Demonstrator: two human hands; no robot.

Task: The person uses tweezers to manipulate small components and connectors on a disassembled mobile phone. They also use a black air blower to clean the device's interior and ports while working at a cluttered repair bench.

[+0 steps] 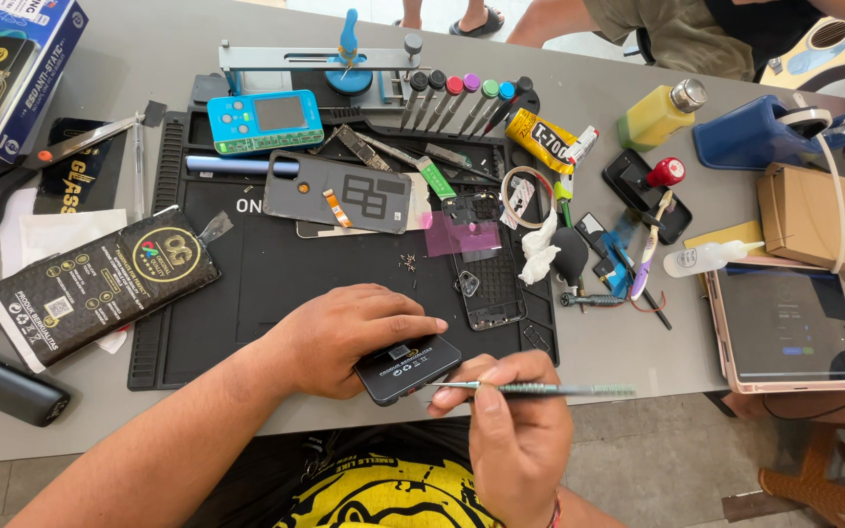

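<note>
The left hand [344, 332] lay palm down, fingers together and curled, over a small black packet [408, 368] at the front edge of the black work mat [276, 284], pressing it against the grey table [628, 342]; only the packet's right end showed past the fingertips. The right hand [515, 430] was closed in a pinch on metal tweezers [530, 389], which lay almost level, with the tip pointing left and touching or nearly touching the packet's near edge; the exact contact could not be resolved. Farther back on the mat lay a grey phone back cover [349, 193] with an orange flex strip, and to its right an open phone frame [486, 264] under a pink translucent film [462, 237]. A cluster of small screws [408, 261] sat between the cover and the frame. A row of screwdrivers [462, 98] with coloured caps stood at the rear of the mat, beside a blue handheld tester [266, 121]. A larger black retail packet [100, 284] rested on the mat's left edge, and orange-handled scissors [12, 181] lay well to the left. A tablet [784, 328] sat at the right side of the table, near a yellow bottle [659, 115] and a tube of adhesive [540, 135].
</note>
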